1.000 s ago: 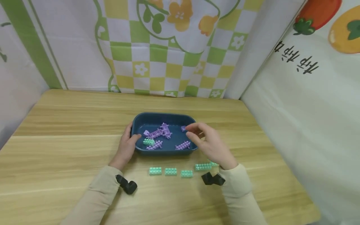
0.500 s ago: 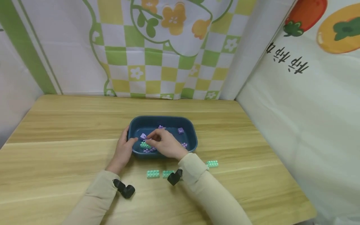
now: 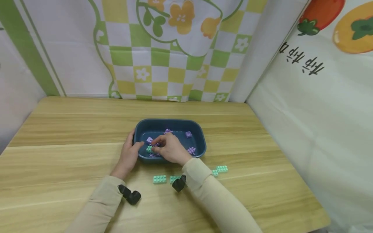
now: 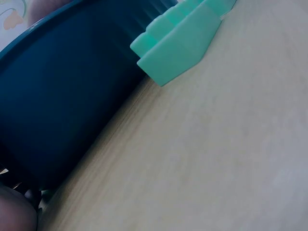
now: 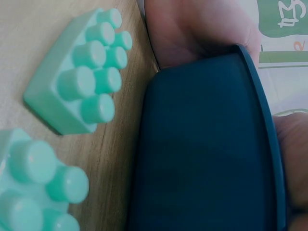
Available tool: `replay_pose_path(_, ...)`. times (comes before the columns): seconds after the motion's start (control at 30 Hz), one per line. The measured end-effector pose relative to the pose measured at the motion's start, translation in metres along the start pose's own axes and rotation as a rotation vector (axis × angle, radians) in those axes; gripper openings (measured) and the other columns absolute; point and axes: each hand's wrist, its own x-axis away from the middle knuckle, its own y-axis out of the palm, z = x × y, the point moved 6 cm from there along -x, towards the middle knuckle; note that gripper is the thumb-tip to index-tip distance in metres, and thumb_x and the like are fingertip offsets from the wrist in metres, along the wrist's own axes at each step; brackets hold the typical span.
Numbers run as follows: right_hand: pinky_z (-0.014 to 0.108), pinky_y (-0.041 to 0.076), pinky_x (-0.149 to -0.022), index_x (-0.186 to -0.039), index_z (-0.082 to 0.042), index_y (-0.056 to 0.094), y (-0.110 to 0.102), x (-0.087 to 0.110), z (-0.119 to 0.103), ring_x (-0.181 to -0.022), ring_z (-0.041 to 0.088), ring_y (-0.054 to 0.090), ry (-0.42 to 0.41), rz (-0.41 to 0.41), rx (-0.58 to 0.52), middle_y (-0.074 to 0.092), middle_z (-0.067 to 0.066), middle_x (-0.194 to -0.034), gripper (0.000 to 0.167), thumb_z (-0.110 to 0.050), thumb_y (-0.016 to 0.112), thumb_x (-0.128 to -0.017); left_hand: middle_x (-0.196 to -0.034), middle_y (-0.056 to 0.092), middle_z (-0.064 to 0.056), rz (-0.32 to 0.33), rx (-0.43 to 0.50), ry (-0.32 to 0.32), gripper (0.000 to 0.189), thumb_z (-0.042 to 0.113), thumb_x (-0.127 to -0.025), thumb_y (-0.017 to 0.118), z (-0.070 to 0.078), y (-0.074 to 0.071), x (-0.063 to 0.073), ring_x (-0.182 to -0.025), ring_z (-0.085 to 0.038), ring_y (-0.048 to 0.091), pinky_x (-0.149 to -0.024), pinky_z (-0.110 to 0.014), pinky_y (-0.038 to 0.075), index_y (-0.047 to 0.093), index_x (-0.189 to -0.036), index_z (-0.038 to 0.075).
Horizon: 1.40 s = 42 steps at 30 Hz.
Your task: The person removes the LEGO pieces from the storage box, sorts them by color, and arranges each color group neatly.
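A dark blue tray (image 3: pixel 170 121) sits on the table in the head view. My left hand (image 3: pixel 128 155) holds its left end, thumb over the rim and fingers along the outer wall. Inside it, my right hand (image 3: pixel 169 149) is bent over the left half, thumb and forefinger beside a green toy brick (image 3: pixel 149 149). Whether they pinch that brick is unclear. Purple brick pieces lie around: a small one (image 3: pixel 149 139) by the fingertips, another (image 3: pixel 188 134) at the back right, and a studded one (image 3: pixel 191 150) at the front right. The hand hides others.
Green bricks lie on the table before the tray, one (image 3: pixel 159 179) at left and one (image 3: pixel 222 169) at right; my right sleeve (image 3: pixel 201 176) covers some of the row. A checked cloth (image 3: pixel 175 74) hangs behind the table. A white printed sheet (image 3: pixel 320 113) stands at right.
My right hand has moved left, from the tray's right end to the green brick at its left, then stayed nearly still. The left hand keeps its hold on the tray.
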Motion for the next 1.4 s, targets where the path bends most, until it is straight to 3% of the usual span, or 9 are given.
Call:
replay_pose_path(0.4, 0.03, 0.052, -0.083, -0.111, -0.012, 0.072, 0.004, -0.005, 0.007, -0.094, 0.012, 0.062, 0.148, -0.027, 0.004, 0.069, 0.0, -0.106, 0.028, -0.024, 0.075, -0.086, -0.158, 0.022, -0.012, -0.001, 0.018, 0.003, 0.064, 0.013, -0.097, 0.045, 0.001, 0.001, 0.001, -0.144, -0.028, 0.02, -0.117, -0.045, 0.017, 0.018, -0.155, 0.01)
replay_pose_path(0.6, 0.03, 0.053, -0.084, -0.105, -0.013, 0.075, 0.004, -0.006, 0.007, -0.096, 0.012, 0.063, 0.152, -0.026, 0.015, 0.071, -0.002, -0.101, 0.021, -0.024, 0.073, -0.087, -0.158, 0.022, -0.013, 0.001, 0.01, -0.002, 0.064, 0.013, -0.097, 0.045, 0.001, 0.001, 0.0, -0.144, -0.029, 0.021, -0.117, -0.045, 0.017, 0.019, -0.155, 0.01)
replay_pose_path(0.87, 0.027, 0.053, -0.071, -0.108, -0.01, 0.071, 0.004, -0.003, 0.009, -0.079, 0.009, 0.063, 0.125, -0.003, -0.086, 0.068, -0.002, -0.094, 0.022, -0.025, 0.063, -0.095, -0.159, 0.019, -0.011, -0.008, -0.011, -0.003, 0.064, 0.014, -0.098, 0.044, 0.0, 0.001, 0.001, -0.145, -0.029, 0.018, -0.117, -0.047, 0.016, 0.017, -0.156, 0.011)
replay_pose_path(1.0, 0.027, 0.053, -0.071, -0.11, -0.008, 0.068, 0.002, -0.002, 0.007, -0.079, 0.01, 0.062, 0.098, 0.031, -0.102, 0.066, -0.001, -0.096, 0.023, -0.024, 0.059, -0.097, -0.159, 0.019, -0.011, -0.007, -0.016, 0.003, 0.064, 0.014, -0.097, 0.044, -0.001, 0.001, 0.001, -0.144, -0.029, 0.019, -0.117, -0.047, 0.018, 0.017, -0.156, 0.012)
replay_pose_path(1.2, 0.032, 0.047, -0.065, -0.123, -0.008, 0.064, -0.005, -0.001, 0.006, -0.065, 0.016, 0.051, 0.065, 0.109, -0.11, 0.06, 0.004, -0.088, 0.034, -0.02, 0.041, -0.101, -0.158, 0.022, -0.012, 0.008, -0.01, 0.008, 0.063, 0.012, -0.097, 0.044, 0.0, 0.0, 0.001, -0.143, -0.03, 0.022, -0.116, -0.046, 0.022, 0.02, -0.155, 0.01)
replay_pose_path(1.3, 0.032, 0.045, -0.062, -0.115, -0.008, 0.067, -0.008, 0.001, 0.008, -0.06, 0.016, 0.047, 0.084, 0.143, -0.134, 0.056, 0.005, -0.078, 0.038, -0.022, 0.035, -0.101, -0.159, 0.021, -0.012, 0.006, -0.006, 0.003, 0.063, 0.012, -0.097, 0.044, 0.0, 0.0, 0.002, -0.144, -0.03, 0.022, -0.116, -0.047, 0.022, 0.02, -0.155, 0.011)
replay_pose_path(1.4, 0.03, 0.043, -0.061, -0.095, -0.005, 0.066, -0.011, 0.002, 0.009, -0.062, 0.015, 0.046, 0.092, 0.168, -0.152, 0.05, 0.003, -0.07, 0.042, -0.03, 0.033, -0.104, -0.158, 0.021, -0.013, 0.005, -0.004, 0.006, 0.063, 0.013, -0.097, 0.044, 0.001, 0.001, 0.002, -0.143, -0.031, 0.022, -0.115, -0.047, 0.023, 0.02, -0.155, 0.011)
